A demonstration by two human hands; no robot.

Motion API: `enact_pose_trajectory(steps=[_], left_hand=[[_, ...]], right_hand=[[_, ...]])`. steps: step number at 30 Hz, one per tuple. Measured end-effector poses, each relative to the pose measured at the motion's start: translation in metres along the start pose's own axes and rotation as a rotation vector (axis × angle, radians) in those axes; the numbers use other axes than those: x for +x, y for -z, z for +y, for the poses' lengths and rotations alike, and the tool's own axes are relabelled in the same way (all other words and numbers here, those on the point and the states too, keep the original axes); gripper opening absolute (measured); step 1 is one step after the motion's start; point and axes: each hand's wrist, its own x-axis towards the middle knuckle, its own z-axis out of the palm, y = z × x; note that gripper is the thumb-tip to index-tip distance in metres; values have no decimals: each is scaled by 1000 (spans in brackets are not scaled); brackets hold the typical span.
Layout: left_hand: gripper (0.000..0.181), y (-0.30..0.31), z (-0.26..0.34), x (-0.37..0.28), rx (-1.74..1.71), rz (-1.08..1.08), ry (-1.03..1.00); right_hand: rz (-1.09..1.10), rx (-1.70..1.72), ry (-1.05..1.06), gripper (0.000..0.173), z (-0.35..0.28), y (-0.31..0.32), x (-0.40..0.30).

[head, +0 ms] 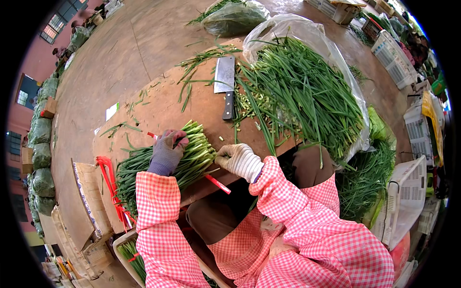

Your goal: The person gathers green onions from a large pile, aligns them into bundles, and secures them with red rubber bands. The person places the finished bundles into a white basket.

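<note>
A bundle of garlic chives (196, 144) lies on the brown board (158, 104), its pale stem ends pointing right. My left hand (168, 149), in a grey-purple glove, grips it from above. Beside the stem ends is my right hand (239, 160), in a whitish knitted glove, with its fingertips together; whether they pinch a stem is hidden. Under the bundle runs a red strip (218, 184), both ends showing. Beyond my hands a cleaver (224, 75) with a black handle lies flat. To its right, loose garlic chives (299, 82) are heaped on a clear plastic bag (345, 68).
More red strips (105, 172) hang at the board's left edge. Below my left arm stands a crate (124, 239) holding tied greens. Cut stem bits (248, 102) litter the board by the cleaver. A bag of greens (234, 18) lies farther off; white plastic crates (394, 59) stand at right.
</note>
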Motion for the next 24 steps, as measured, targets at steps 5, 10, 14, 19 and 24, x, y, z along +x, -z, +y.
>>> enact_pose_trajectory(steps=[5,10,14,19,24], left_hand=[[16,-7,-5,-1,-5,78,-12],[12,-13,-3,3,22,208,-41],[12,-17,20,8,49,266,-91],[12,-21,19,9,55,226,-72],[15,-29,13,8,-19,240,-87]], right_hand=[[22,47,-19,22,6,3,-3],[98,114,5,20,8,14,14],[98,60,46,21,3,22,26],[17,-211,21,28,-16,21,34],[56,-177,54,28,-29,10,56]])
